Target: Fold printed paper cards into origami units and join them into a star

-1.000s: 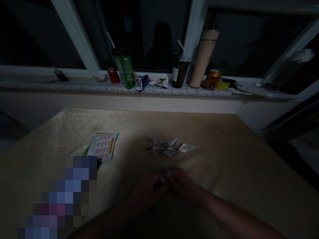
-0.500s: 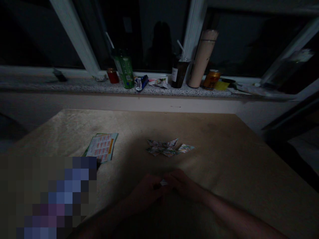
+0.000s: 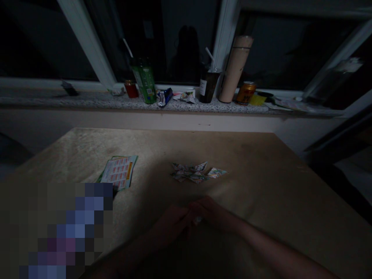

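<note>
In the dim light near the table's front, my left hand (image 3: 173, 220) and my right hand (image 3: 211, 212) meet, fingers closed and pressed together. Between them a pale bit of a small piece of paper (image 3: 198, 220) shows; the fingers and shadow hide most of it. Just beyond the hands lie several printed paper pieces folded into pointed shapes (image 3: 190, 173), grouped close together. One more folded paper piece (image 3: 217, 173) lies at the right end of that group.
A stack of printed sheets (image 3: 118, 171) lies on the table (image 3: 247, 155) to the left. On the windowsill behind stand a green container (image 3: 147, 83), a dark cup with a straw (image 3: 207, 87), a tall pink flask (image 3: 235, 71) and a gold can (image 3: 245, 93). The lower left is pixelated.
My hands have shifted slightly and turned against each other. The pale bit of paper now shows lower and further right, under my right hand's fingers. The folded pieces have not moved.
</note>
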A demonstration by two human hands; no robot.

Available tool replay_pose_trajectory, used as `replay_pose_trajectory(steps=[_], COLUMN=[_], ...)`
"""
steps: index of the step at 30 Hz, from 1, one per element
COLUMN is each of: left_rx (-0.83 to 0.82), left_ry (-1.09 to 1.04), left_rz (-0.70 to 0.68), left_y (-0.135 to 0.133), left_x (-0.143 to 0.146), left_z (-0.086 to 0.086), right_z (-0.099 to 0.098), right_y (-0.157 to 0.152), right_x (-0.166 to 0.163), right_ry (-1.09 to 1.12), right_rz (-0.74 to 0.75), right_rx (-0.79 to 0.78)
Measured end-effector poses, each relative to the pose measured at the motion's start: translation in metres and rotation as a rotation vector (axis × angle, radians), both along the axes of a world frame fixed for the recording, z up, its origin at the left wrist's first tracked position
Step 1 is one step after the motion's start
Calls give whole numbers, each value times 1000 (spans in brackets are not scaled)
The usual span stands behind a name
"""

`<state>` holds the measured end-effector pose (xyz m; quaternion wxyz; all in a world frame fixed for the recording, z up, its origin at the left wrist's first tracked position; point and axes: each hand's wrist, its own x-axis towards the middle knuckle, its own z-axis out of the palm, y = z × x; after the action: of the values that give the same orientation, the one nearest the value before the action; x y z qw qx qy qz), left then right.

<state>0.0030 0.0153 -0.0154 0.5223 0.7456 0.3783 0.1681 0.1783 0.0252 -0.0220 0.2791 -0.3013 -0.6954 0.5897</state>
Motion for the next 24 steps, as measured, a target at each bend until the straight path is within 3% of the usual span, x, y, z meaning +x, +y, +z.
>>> replay_pose_trajectory(steps=[7, 13, 20, 24], left_rx=[-36, -96, -34, -12], left_ry=[-26, 92, 92, 78], left_rz=[8, 9, -26, 48], left_y=[1, 1, -1, 0], left_x=[0, 1, -1, 1], left_z=[1, 8, 8, 8], right_z=[0, -1, 3, 1], right_y=[-1, -1, -4, -1], right_x=[1, 1, -1, -1], right_ry=[-44, -115, -98, -49], right_rz=[-42, -109, -78, -128], right_rx=[7, 57, 32, 40])
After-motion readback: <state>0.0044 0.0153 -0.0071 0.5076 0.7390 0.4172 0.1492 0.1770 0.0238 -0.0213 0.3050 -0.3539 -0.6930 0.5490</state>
